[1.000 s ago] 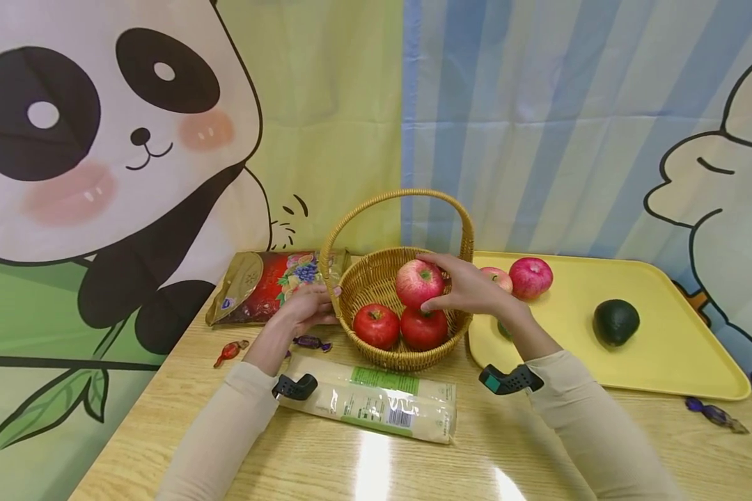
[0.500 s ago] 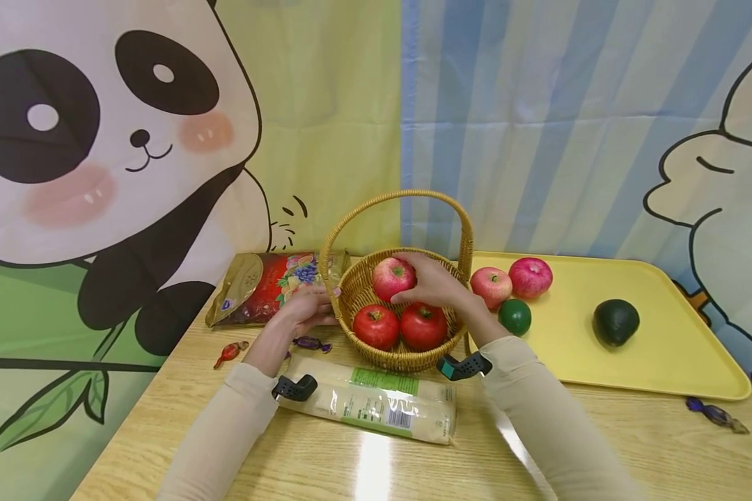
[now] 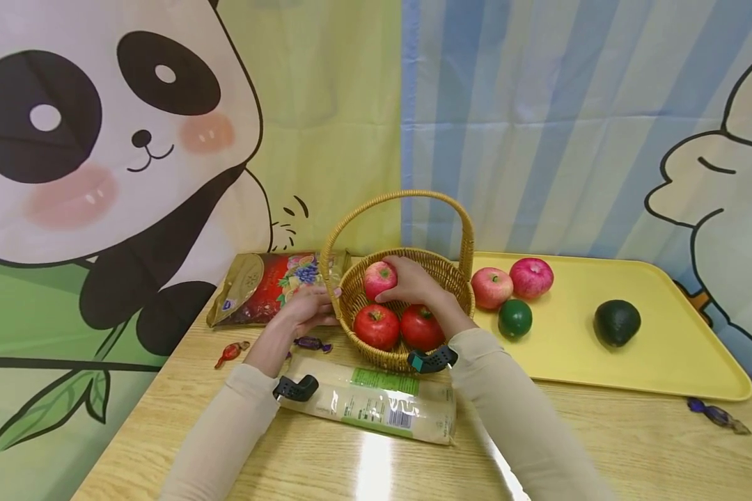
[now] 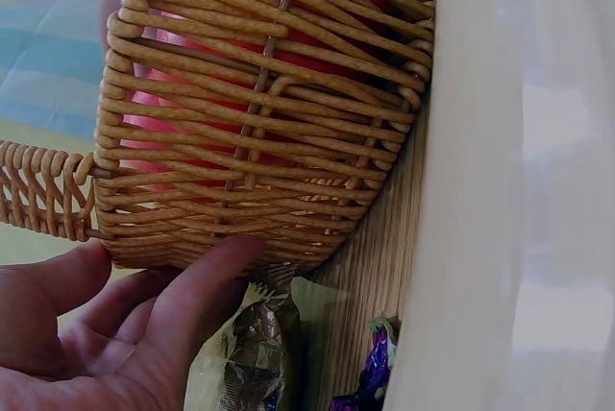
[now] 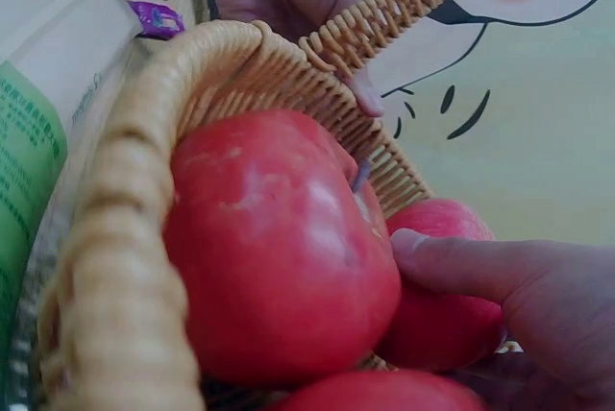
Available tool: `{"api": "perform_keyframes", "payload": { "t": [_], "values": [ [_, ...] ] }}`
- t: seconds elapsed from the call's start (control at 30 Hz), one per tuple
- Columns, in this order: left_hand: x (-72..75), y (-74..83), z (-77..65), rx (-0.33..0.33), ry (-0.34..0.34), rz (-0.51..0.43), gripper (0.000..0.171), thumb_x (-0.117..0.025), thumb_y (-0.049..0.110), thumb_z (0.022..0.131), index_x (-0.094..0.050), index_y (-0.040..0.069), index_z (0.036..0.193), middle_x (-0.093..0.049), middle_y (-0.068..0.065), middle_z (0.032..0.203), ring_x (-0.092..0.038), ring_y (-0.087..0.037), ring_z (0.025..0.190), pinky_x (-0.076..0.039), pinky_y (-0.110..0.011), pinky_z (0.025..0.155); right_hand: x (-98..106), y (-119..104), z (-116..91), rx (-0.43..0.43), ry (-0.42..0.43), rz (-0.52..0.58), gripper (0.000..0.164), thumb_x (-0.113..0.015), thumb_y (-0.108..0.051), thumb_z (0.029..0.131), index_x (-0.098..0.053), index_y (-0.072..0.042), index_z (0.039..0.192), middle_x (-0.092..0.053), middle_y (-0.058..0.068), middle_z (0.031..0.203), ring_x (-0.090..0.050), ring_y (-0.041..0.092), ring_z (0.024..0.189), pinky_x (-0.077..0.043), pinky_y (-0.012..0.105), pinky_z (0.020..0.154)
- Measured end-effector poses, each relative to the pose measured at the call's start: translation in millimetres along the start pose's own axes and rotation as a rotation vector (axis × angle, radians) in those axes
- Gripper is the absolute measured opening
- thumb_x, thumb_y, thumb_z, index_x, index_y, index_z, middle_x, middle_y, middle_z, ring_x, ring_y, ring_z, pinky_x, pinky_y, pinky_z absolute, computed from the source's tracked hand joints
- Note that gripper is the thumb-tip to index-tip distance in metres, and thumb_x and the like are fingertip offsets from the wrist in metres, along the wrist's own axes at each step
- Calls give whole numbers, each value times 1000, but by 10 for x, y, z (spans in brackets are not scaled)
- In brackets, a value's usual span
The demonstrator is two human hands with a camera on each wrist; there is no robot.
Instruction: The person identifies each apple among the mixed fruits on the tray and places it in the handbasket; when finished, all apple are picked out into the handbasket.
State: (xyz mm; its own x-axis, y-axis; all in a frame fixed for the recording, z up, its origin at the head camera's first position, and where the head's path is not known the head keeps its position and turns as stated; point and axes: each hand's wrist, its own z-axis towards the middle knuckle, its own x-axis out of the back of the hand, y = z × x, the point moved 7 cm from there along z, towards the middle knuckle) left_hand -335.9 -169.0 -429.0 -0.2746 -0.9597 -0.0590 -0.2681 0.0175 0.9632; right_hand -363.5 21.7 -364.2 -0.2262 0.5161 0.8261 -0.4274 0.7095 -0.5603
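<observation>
My right hand (image 3: 409, 280) is inside the wicker basket (image 3: 368, 356), pinching a pink-red apple (image 3: 379, 278) between thumb and fingers near the back left. In the right wrist view only the thumb plainly shows against that apple (image 5: 447, 224); the fingers are mostly hidden. Two red apples lie in front, a left one (image 3: 376, 325) and a right one (image 3: 420, 327). My left hand (image 3: 307, 307) touches the basket's left side from outside, below the handle's base. The left wrist view has its thumb at the rim and a fairly straight finger (image 4: 216, 267) against the weave.
Right of the basket, a yellow tray (image 3: 670, 334) holds two pink apples (image 3: 491, 287), a green round fruit (image 3: 515, 319) and an avocado (image 3: 617, 323). A red-gold bag (image 3: 269, 289) lies left. A long clear package (image 3: 376, 403) lies in front; wrapped candies (image 3: 313, 343) lie nearby.
My right hand has carried the apple leftward across the basket and lower, toward the back left. The green fruit on the tray has come into full view. My left hand has stayed put.
</observation>
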Motion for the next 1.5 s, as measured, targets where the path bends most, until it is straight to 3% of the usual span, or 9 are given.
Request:
{"api": "perform_keyframes", "payload": {
  "t": [0.6, 0.93, 1.13, 1.5],
  "values": [
    [-1, 11, -17, -2, -25, 9, 44, -42, 17, 105, -44, -9, 140, -43, -30, 145, -45, -41, 133, -54, -44, 94, -210, -93, 111, -96, -22, -43, 81, -80, -30, 79, -40, -2, 144, -53, 18, 138, -48, 33, 130, -43, 45, 109],
    [-16, 46, -60, -56, -62, 10, 50, -53, 25, 101, -48, -9, 137, -51, -28, 139, -55, -36, 125, -56, -43, 92, -249, -63, 99, -145, -31, -36, 81, -79, -32, 81, -38, -3, 145, -50, 20, 138, -47, 34, 130, -42, 45, 110],
    [-5, 7, -21, -20, -25, 24, 46, -41, 19, 106, -42, -9, 142, -41, -32, 145, -45, -43, 132, -53, -45, 97, -262, -20, 91, -146, -37, -38, 82, -77, -36, 83, -37, -3, 146, -49, 21, 140, -46, 34, 132, -41, 46, 111],
    [-18, 2, -19, -8, -17, 9, 45, -42, 18, 105, -41, -8, 142, -41, -31, 146, -44, -42, 133, -53, -46, 96, -173, -10, 34, -97, -62, -30, 80, -74, -38, 85, -36, -3, 147, -47, 20, 144, -43, 35, 136, -38, 47, 113]
  ]
}}
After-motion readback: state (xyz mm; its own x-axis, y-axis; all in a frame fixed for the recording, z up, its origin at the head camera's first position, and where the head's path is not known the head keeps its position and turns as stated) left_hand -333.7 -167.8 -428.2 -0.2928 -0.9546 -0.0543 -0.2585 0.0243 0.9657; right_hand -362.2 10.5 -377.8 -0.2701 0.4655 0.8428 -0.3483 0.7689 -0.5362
